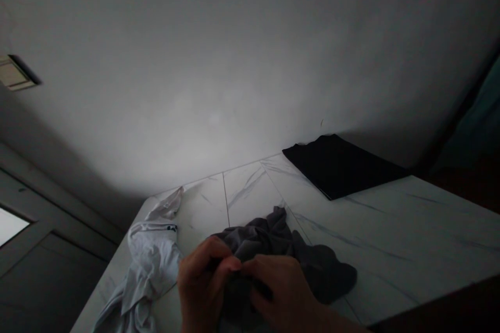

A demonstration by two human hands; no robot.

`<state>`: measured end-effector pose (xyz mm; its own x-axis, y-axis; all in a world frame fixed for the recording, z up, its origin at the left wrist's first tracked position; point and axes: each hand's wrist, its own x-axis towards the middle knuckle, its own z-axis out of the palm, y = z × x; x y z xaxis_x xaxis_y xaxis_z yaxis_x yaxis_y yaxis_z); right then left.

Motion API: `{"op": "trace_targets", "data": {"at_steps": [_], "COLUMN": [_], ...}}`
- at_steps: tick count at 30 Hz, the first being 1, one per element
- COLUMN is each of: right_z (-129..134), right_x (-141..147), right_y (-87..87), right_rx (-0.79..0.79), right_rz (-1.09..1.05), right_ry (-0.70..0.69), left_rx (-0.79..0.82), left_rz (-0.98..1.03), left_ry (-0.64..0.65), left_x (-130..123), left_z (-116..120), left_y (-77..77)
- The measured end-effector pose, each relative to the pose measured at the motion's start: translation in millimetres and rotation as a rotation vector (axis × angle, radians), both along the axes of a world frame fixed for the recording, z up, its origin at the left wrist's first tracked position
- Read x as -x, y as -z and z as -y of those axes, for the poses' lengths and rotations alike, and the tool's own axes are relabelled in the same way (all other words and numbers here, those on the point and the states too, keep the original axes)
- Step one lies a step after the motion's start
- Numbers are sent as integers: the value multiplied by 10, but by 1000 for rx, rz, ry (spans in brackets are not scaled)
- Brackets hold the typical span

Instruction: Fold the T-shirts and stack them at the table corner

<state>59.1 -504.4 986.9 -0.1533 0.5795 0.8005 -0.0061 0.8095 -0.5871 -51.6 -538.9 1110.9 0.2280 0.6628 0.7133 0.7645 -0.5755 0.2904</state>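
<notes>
A dark grey piece of clothing [269, 234] lies crumpled on the white marbled tabletop [250, 187], spreading out beyond my hands and to the right. My left hand [205, 276] is closed in a pinch at its near part, thumb against the fingers. Close beside it, fingertips almost meeting, my right hand [279, 283] has its fingers curled and pinched on the same cloth. The bit of fabric between the fingertips is mostly hidden and dim. Left of my hands a light grey garment [152, 255] with a dark band lies in a loose heap.
A flat black folded cloth or sheet [339, 166] rests at the table's back right, by the pale wall [219, 78]. A panelled door [50, 265] stands at the left. Teal fabric [476, 114] hangs at the far right. The table's front edge runs along the lower right.
</notes>
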Motion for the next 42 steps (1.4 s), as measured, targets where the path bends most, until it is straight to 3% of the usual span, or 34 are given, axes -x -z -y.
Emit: {"op": "trace_targets", "data": {"at_steps": [3,6,13,16,19,21,24,27,29,32,35,39,42], "right_z": [-89,-173,-172,-285,-616,-924,-1353,-1575,-1601,-1550,-1501,-1515,-1563], "right_x": [-123,-292,-413,-533,-898,-1269,-1861,-2287,-2438,-2546,-2640,-2777,-2804], "right_y": [-37,-118,-201,-304,-578,-865,-1406,-1985,-2342,-2786,-3109,-3407,-3589], "right_rx": [-133,-193,-329,-316,-199,-113,-29,0,-18,-12,53,101,94], "right_rz": [-99,-123,-20,77,221,304,350,266,140,-5,-23,17,-15], "right_ry": [245,341,346,180,-11,-24,5,20,29,9,-39,-76,-12], "left_rx": [26,75,245,303,180,43,-150,-308,-360,-395,-407,-417,-471], "left_rz": [-159,-270,-310,-396,-494,-543,-603,-641,-634,-616,-668,-729,-737], "left_ry": [40,34,-91,-124,-179,-230,-346,-484,-581,-706,-759,-792,-800], "left_x": [-11,18,22,51,225,378,469,265,13,-354,-560,-597,-576], "left_z": [3,-4,-34,-92,-207,-296,-371,-314,-226,-107,-45,-23,-50], "left_y": [-66,-100,-106,-246,-680,-1151,-1981,-2701,-3041,-3373,-3597,-3846,-4016]}}
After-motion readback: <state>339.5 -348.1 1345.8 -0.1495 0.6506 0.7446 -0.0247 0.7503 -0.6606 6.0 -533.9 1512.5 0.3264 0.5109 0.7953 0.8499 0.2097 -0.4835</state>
